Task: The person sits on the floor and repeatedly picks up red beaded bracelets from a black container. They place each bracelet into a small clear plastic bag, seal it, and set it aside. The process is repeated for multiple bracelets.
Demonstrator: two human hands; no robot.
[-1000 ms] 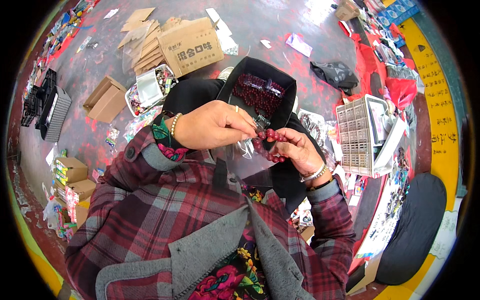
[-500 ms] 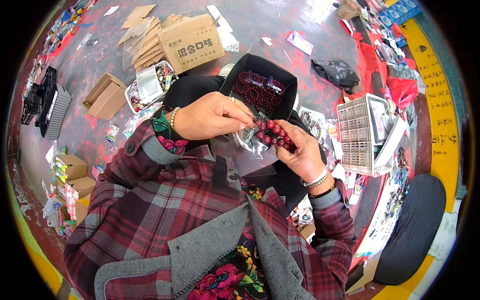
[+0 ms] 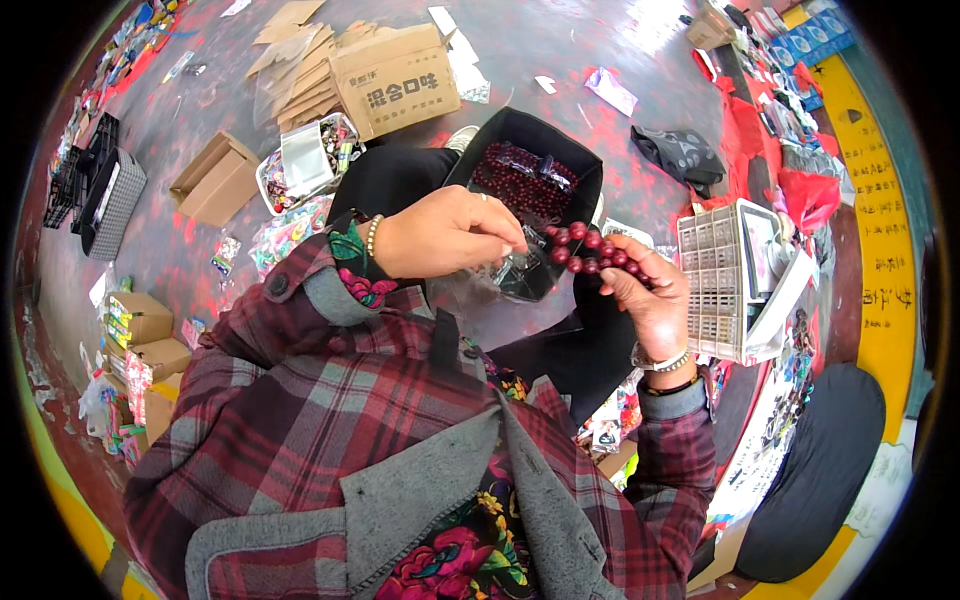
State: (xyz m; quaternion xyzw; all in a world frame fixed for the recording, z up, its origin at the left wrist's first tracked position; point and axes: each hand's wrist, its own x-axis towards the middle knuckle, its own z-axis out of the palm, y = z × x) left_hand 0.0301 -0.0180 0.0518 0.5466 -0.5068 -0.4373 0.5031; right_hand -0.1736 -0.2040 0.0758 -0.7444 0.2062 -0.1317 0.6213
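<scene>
My right hand holds a loop of dark red beads between thumb and fingers, over the near right edge of the black box; the grip takes one end only, probably so the rest of the loop spreads free toward the box's middle. My left hand is over the box's near left edge, thumb and fingertips pinched narrow, it seems on a clear wrapper, though its shine makes the contact hard to be sure of. Inside the box lies a heap of dark red beads, partly under clear plastic, its high walls likely keeping the strands together. The box sits between my legs, which looks handy for both hands. Left of it stands a white tub; to its right, a slatted white crate; beyond it to the left, a large cardboard box.
</scene>
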